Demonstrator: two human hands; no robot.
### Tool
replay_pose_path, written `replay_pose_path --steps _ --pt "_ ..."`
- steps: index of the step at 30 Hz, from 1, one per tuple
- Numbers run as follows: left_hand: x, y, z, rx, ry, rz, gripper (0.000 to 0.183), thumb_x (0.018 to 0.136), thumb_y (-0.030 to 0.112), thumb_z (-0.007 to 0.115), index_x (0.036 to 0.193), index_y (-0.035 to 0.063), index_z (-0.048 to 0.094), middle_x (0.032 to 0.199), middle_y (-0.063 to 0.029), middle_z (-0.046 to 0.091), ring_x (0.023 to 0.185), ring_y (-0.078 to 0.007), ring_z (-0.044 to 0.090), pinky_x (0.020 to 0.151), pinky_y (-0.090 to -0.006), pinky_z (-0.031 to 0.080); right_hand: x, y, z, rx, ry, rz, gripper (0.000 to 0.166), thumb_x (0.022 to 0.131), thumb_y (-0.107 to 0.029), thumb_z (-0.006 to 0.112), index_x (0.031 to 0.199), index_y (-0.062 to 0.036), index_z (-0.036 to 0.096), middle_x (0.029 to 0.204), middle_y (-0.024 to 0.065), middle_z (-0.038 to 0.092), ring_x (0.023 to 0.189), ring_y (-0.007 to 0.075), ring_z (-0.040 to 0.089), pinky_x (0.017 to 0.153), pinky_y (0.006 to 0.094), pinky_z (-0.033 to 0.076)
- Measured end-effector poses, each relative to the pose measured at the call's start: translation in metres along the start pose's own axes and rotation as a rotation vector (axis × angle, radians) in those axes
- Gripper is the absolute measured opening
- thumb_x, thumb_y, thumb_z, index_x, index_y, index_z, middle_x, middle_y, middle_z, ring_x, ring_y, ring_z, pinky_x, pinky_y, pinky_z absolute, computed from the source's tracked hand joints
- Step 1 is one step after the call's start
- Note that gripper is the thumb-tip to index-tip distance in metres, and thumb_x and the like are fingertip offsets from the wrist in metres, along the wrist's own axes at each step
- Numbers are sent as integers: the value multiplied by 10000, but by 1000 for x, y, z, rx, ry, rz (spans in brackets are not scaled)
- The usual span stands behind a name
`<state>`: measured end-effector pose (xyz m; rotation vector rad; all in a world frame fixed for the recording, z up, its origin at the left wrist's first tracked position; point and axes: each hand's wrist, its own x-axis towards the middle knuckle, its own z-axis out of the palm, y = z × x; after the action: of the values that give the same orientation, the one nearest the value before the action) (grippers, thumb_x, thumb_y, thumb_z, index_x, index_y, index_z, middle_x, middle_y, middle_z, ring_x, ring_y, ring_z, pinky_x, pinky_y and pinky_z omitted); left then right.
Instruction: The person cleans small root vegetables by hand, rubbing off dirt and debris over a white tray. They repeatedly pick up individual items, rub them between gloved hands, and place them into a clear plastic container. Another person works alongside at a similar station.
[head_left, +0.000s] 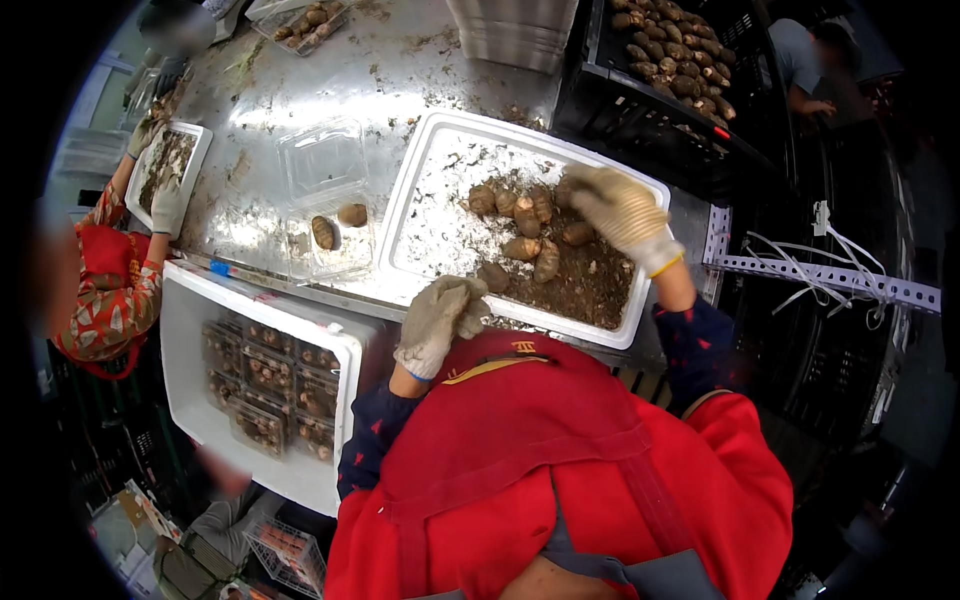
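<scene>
A white foam tray (405, 202) lies before me, with dark soil and crumbs inside. Several small brown taro corms (527, 217) are grouped in its middle and right part. My right hand (619, 206), in a ribbed cream work glove, reaches over the tray's right side, fingertips at a corm (564, 193); its grip is blurred and hidden. At the tray's near left rim, my left hand (444, 319) is gloved too, its fingers curled, close to a single corm (493, 277). What its palm may hold is out of sight. Left of the tray, a clear plastic clamshell (322, 161) lies opened, two corms (324, 232) in its nearer half.
A black crate (600, 105) heaped with taro stands behind right. Below the metal table (247, 172), a white foam box (255, 450) holds several filled clamshells (266, 367). At far left a co-worker's gloved hands (165, 202) are at another tray (196, 150). A perforated rail (810, 274) carries plastic ties.
</scene>
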<state>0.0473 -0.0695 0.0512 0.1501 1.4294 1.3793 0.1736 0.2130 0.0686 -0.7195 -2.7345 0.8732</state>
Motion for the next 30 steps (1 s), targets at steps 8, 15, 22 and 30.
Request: replay_pose_path --steps 8,15,22,30 --pt "3 8 9 259 44 43 346 965 203 462 1228 -12 531 953 -90 667 694 -86 599 628 -202 499 8 -48 61 -148 -164 324 537 737 -400 703 1159 -81 614 1129 218 603 1036 379 623 901 455 498" --pt "8 10 6 218 60 90 438 1000 318 454 1307 8 499 959 -84 672 696 -89 613 634 -203 507 -6 -60 62 169 -57 311 532 749 -298 708 1211 -54 607 1147 208 623 1056 332 632 906 399 506" --pt "13 25 22 183 54 193 440 1026 353 444 1331 39 488 995 -91 655 690 -93 599 617 -215 503 -38 -102 51 668 -131 230 413 847 -163 705 1200 16 589 1052 108 640 950 146 632 807 284 536" --pt "18 12 13 284 69 246 486 1044 382 324 1133 -23 577 843 -83 613 597 -141 554 570 -267 461 -41 -89 55 760 -75 79 365 917 -200 623 1238 -27 608 1083 138 642 980 222 639 821 316 510"
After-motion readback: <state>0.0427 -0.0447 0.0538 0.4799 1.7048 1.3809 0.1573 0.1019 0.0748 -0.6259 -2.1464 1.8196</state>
